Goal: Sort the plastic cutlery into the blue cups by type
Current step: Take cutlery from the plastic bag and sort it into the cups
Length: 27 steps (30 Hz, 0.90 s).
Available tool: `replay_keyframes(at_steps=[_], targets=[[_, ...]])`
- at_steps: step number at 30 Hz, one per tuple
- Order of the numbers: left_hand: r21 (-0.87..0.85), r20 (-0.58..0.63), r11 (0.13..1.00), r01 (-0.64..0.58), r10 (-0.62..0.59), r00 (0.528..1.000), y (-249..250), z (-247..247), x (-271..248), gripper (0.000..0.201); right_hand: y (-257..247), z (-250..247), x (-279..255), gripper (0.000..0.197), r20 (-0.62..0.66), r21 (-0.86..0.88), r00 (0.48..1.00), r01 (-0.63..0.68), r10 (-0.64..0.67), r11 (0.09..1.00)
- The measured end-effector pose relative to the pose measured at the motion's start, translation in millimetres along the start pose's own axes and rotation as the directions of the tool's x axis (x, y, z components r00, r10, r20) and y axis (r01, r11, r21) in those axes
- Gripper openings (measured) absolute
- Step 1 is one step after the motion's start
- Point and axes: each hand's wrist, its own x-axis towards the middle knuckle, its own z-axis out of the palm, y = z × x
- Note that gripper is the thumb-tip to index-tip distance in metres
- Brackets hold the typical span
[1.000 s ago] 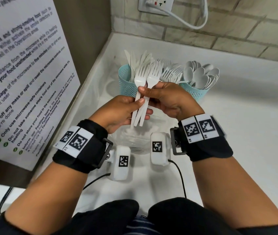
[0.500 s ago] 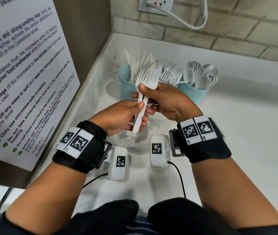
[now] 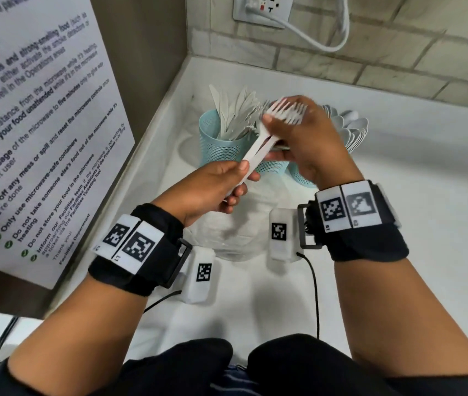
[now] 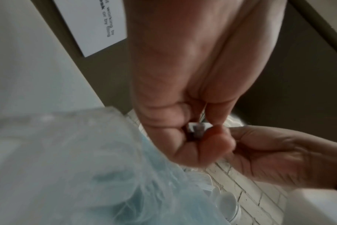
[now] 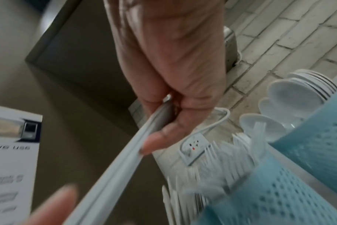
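Between the two hands, above the blue cups, a pair of white plastic forks (image 3: pixel 267 132) is being held at both ends: the right hand (image 3: pixel 310 144) is curling its fingers (image 3: pixel 270 121) round the neck just below the tines, while the left hand (image 3: pixel 215 187) is pinching the handle ends between thumb and fingertips. The forks are lying slanted, tines up and away, handles down toward the person, and are touching no cup. Just behind them the left cup (image 3: pixel 220 144) is standing with knives (image 3: pixel 235 115) upright in it; the middle cup (image 3: pixel 272 167), mostly hidden by the right hand, is showing fork tines in the right wrist view; the right cup (image 3: pixel 301 178) is carrying spoons (image 3: pixel 350 130), bowls fanned outward. A crumpled clear plastic bag (image 3: pixel 235 238) is lying on the white desk (image 3: pixel 398 224) under the wrists. Off to the left a printed notice (image 3: pixel 35 110) is hanging, and a wall socket (image 3: pixel 261 7) with a white cable is sitting on the brick wall beyond. Likely hazards: the two forks, held together, may be splaying apart if the left pinch lets go early; with the cups standing tight together and already crowded, handles may be catching on standing tines or straying into the knife cup; a light perforated cup may be tipping if nudged.
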Motion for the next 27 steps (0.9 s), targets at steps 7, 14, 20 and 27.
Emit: replay_keyframes(at_steps=[7,14,20,27], targets=[[0.419,-0.345,0.906,-0.064,0.224,0.911,-3.8,-21.5,2.9,0.020,-28.5,-37.1,27.2,0.021,-0.479,-0.100,0.813,0.325,-0.332,0.941],[0.652,-0.159,0.758,0.020,0.111,0.981,-8.2,-25.7,-2.7,0.006,1.5,-21.3,42.5,0.011,-0.383,-0.442,0.762,0.345,-0.522,0.828],[0.721,-0.102,0.687,0.092,-0.027,0.994,-12.7,-27.1,-3.7,0.008,37.1,-15.8,50.2,0.025,-0.047,-0.815,0.825,0.294,-0.562,0.500],[0.772,-0.136,0.623,0.124,-0.028,0.990,-14.8,-27.3,-3.0,0.023,45.0,-8.5,40.6,0.036,0.023,-0.978,0.952,0.085,-0.305,0.190]])
